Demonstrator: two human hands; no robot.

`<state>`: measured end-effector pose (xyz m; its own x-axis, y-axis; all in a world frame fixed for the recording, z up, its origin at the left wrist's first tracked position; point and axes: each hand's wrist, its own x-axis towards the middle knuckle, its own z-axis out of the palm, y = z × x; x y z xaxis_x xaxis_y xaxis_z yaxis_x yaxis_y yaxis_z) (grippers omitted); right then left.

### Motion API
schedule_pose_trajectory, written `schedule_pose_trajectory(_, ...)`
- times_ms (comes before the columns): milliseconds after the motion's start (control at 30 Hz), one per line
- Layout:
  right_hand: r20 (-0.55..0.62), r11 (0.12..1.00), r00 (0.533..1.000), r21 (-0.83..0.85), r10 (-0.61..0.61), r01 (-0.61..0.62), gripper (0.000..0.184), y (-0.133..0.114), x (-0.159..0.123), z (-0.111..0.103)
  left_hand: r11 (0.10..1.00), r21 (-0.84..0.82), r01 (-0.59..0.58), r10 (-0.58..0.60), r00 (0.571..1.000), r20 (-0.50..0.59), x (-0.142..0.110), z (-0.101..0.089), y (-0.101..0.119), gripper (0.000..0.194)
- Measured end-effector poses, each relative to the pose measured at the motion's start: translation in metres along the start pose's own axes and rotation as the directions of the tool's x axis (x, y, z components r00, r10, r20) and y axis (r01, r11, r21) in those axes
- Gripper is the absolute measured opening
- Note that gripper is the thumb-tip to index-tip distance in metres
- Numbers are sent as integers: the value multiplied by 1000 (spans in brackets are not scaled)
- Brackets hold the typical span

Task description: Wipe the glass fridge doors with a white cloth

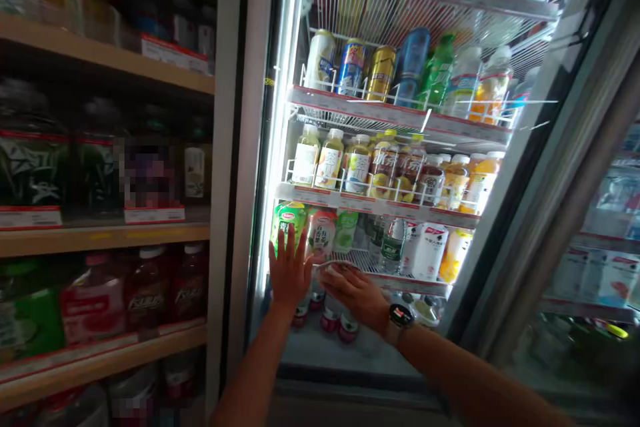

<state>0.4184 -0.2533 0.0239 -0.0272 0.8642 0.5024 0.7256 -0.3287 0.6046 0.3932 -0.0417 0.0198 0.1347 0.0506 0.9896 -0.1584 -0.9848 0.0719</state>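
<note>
My left hand (290, 273) is raised with its fingers spread, nothing in it, in front of a green drink carton (290, 219) and a red-and-green tea carton (321, 233) in the lit drinks cooler. Light streaks suggest a glass door before the shelves, and the palm seems to rest flat on it. To the right, my right hand (355, 293), with a watch (401, 315) at the wrist, lies flat with fingers together, pressing what looks like a pale cloth (334, 268). Its fingers hide most of that cloth.
Bottled teas (356, 163) and cans (383, 72) stand on the upper cooler shelves. Water bottles (393, 247) and white cartons (430, 252) are right of my hands, with several cans (349, 328) below. Wooden shelves (105, 238) of drinks flank the left; a metal door frame (545, 213) slants at right.
</note>
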Motion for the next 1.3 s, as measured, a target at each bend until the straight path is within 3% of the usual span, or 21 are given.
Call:
schedule_pose_trajectory(167,120,994,987,24,-108,106,46,-11,-23,7,1000,-22,22,-22,1000,12,0,0,-1,64)
schedule_pose_trajectory(267,89,984,980,13,-180,179,43,5,-10,-8,1000,-21,22,-22,1000,4,0,0,-1,65)
schedule_pose_trajectory(333,52,986,985,-23,-167,168,45,24,7,-25,1000,-16,8,-9,1000,-7,0,0,-1,65)
schedule_pose_trajectory(467,-104,994,992,-74,72,-80,68,68,51,-66,999,-27,22,-22,1000,13,-1,1,-2,64)
schedule_pose_trajectory(567,-296,947,910,-45,291,-318,76,84,74,-83,998,-51,25,-25,1000,2,-1,1,-3,64)
schedule_pose_trajectory(633,-319,926,880,-21,351,-377,77,80,79,-82,999,-48,20,-20,1000,-3,-1,0,-2,65)
schedule_pose_trajectory(800,-108,974,969,-19,221,-225,75,40,50,-52,1000,-21,7,-7,1000,0,0,-1,-2,65)
schedule_pose_trajectory(967,4,987,987,9,158,-158,76,16,18,-31,1000,-5,3,-3,1000,14,-4,-1,-4,64)
schedule_pose_trajectory(1167,48,972,979,120,197,-202,76,11,17,-43,998,37,43,-45,998,44,-2,-4,2,62)
schedule_pose_trajectory(1300,34,933,962,237,272,-272,80,9,23,-55,991,-4,136,-136,988,70,1,-25,29,60)
